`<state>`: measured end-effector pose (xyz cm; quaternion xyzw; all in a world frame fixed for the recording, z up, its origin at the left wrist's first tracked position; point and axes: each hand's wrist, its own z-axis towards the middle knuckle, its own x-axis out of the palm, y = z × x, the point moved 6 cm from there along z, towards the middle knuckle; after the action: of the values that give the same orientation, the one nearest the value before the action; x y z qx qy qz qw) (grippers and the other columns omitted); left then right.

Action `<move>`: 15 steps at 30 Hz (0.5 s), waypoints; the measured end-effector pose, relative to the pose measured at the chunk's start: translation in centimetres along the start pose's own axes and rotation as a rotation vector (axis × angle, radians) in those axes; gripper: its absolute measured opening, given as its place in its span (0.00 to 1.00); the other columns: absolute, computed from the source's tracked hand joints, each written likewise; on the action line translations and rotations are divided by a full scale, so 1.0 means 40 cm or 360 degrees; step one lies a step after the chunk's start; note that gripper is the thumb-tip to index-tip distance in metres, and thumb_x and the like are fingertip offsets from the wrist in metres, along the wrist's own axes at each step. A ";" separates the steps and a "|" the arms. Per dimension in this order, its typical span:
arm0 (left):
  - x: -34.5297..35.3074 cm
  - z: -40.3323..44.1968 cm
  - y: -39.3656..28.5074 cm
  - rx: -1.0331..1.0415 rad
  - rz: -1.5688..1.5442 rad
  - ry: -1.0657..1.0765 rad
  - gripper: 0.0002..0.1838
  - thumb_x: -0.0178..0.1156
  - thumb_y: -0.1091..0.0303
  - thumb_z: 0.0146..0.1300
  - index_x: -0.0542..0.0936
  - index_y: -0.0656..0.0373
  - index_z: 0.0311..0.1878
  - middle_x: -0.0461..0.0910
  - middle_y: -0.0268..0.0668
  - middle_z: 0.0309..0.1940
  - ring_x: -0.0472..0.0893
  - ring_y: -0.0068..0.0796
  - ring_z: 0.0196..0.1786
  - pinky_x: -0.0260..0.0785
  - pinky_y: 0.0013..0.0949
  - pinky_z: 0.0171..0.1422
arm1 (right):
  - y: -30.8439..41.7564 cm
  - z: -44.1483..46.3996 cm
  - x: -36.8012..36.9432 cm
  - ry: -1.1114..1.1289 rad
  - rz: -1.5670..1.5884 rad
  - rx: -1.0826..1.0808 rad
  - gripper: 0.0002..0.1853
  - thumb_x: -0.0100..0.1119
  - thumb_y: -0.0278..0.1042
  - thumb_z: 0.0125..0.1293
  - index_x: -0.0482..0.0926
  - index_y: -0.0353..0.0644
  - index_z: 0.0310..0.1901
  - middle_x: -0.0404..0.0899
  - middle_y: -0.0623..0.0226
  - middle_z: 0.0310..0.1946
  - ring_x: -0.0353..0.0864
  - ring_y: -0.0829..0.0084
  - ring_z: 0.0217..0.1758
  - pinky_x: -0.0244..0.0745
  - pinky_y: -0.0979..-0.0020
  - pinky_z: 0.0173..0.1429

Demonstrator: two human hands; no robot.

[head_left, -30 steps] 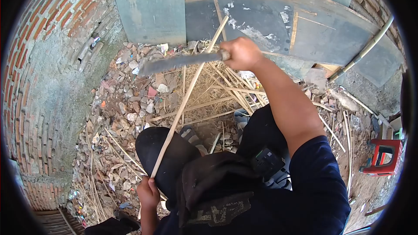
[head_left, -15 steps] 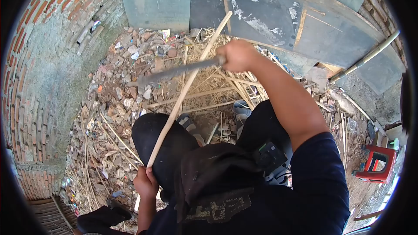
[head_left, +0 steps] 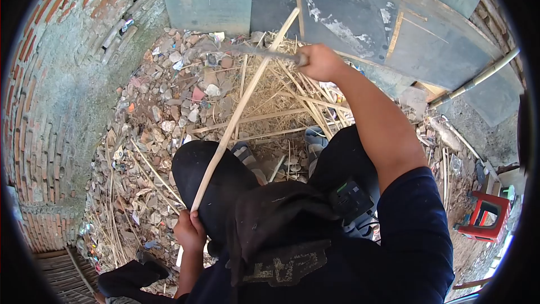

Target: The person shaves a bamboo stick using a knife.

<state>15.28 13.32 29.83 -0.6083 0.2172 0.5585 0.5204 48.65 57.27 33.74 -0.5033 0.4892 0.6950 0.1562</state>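
Note:
A long pale wooden strip (head_left: pixel 239 110), probably bamboo, slants up and away across my left knee. My left hand (head_left: pixel 190 231) is closed round its near end, thumb on top. My right hand (head_left: pixel 322 63) grips the handle of a machete (head_left: pixel 261 52), whose long grey blade points left and is smeared by motion. The blade crosses the strip near its far end; whether they touch, I cannot tell. Beneath the strip's far half lie pale shavings (head_left: pixel 264 98) and several cut strips (head_left: pixel 306 98) between and beyond my feet.
Rubble (head_left: pixel 163 112) covers the ground, with thin sticks on the left. A brick wall (head_left: pixel 50 135) rises at left, and dark panels (head_left: pixel 343 17) stand ahead. A bamboo pole (head_left: pixel 475 79) leans at right, above a red stool (head_left: pixel 485 217). Dark cloth (head_left: pixel 132 278) shows at lower left.
My right hand has moved slightly up and to the right, and the machete blade has swung up toward the strip's far end. My left hand still holds the near end.

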 end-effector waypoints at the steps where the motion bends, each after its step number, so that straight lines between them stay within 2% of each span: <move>1: -0.002 -0.002 0.000 0.0004 0.0001 -0.0032 0.16 0.56 0.58 0.77 0.76 0.59 0.35 0.78 0.51 0.21 0.80 0.60 0.25 0.69 0.53 0.29 | -0.041 0.007 -0.003 -0.0068 0.0167 0.0235 0.11 0.61 0.35 0.62 0.84 0.42 0.43 0.84 0.58 0.28 0.87 0.61 0.34 0.82 0.56 0.44; 2: -0.007 -0.001 0.000 0.0012 0.0007 -0.0055 0.16 0.56 0.58 0.77 0.76 0.59 0.35 0.78 0.51 0.21 0.80 0.60 0.25 0.69 0.53 0.29 | -0.083 0.008 -0.002 -0.0133 0.0341 0.0476 0.11 0.61 0.35 0.62 0.84 0.41 0.44 0.84 0.58 0.27 0.87 0.61 0.33 0.82 0.56 0.43; 3: -0.010 0.001 -0.002 0.0011 0.0020 -0.0046 0.16 0.56 0.58 0.77 0.76 0.59 0.35 0.78 0.51 0.21 0.80 0.60 0.25 0.69 0.53 0.29 | -0.075 0.010 -0.023 -0.0210 0.0197 0.0421 0.12 0.61 0.35 0.63 0.85 0.41 0.45 0.84 0.59 0.28 0.87 0.64 0.35 0.82 0.58 0.44; 6: -0.011 0.000 -0.012 -0.0013 0.0029 -0.0023 0.16 0.57 0.58 0.76 0.76 0.59 0.35 0.78 0.51 0.21 0.80 0.60 0.25 0.69 0.53 0.29 | -0.032 0.001 0.003 -0.0043 0.0263 0.0299 0.10 0.61 0.36 0.64 0.85 0.42 0.44 0.84 0.58 0.29 0.87 0.63 0.37 0.82 0.59 0.46; 10: -0.008 0.007 -0.021 0.0011 0.0023 0.0003 0.15 0.57 0.58 0.76 0.76 0.59 0.35 0.78 0.51 0.21 0.80 0.60 0.26 0.69 0.54 0.29 | 0.148 -0.030 0.051 0.0268 -0.0371 -0.0335 0.08 0.62 0.36 0.63 0.84 0.44 0.40 0.84 0.59 0.30 0.87 0.61 0.38 0.81 0.57 0.47; 11: -0.010 0.007 -0.020 0.0017 0.0033 0.0008 0.15 0.57 0.59 0.76 0.76 0.58 0.35 0.78 0.51 0.21 0.80 0.60 0.26 0.69 0.54 0.29 | 0.174 -0.034 0.047 0.0211 -0.0610 -0.0477 0.08 0.67 0.37 0.59 0.83 0.44 0.37 0.85 0.58 0.29 0.84 0.60 0.32 0.80 0.57 0.43; 14: 0.002 -0.002 0.003 -0.0017 0.0152 -0.0003 0.15 0.56 0.59 0.76 0.76 0.59 0.34 0.78 0.51 0.21 0.80 0.60 0.25 0.69 0.54 0.29 | 0.036 0.033 0.086 0.0171 0.0080 -0.0090 0.11 0.64 0.38 0.61 0.84 0.43 0.42 0.86 0.54 0.33 0.87 0.56 0.38 0.81 0.53 0.47; 15: -0.008 0.002 -0.005 0.0029 0.0059 -0.0053 0.16 0.55 0.58 0.77 0.75 0.58 0.34 0.77 0.51 0.20 0.80 0.60 0.25 0.69 0.54 0.29 | 0.001 0.043 0.076 0.0161 0.0222 0.0187 0.12 0.64 0.38 0.60 0.84 0.42 0.43 0.86 0.52 0.35 0.86 0.53 0.39 0.80 0.52 0.48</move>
<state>15.33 13.36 30.21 -0.5902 0.2248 0.5760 0.5190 46.33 57.84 31.20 -0.4924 0.5702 0.6480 0.1119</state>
